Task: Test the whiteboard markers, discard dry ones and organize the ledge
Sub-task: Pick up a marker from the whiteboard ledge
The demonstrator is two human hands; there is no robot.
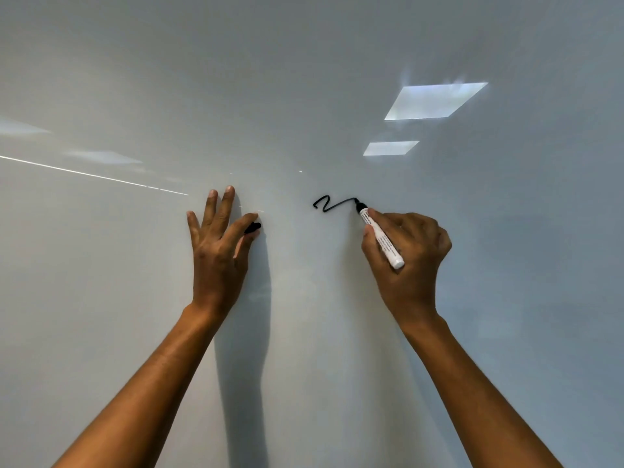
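A white whiteboard fills the whole view. My right hand grips a white-barrelled black marker with its tip on the board. From that tip a dark black squiggle runs to the left. My left hand lies against the board left of the squiggle, three fingers straight and spread upward. Its thumb and forefinger pinch the black marker cap. The ledge and any other markers are out of view.
Ceiling-light reflections show on the board at upper right, and a thin bright streak crosses the left side. Bare board surface surrounds both hands.
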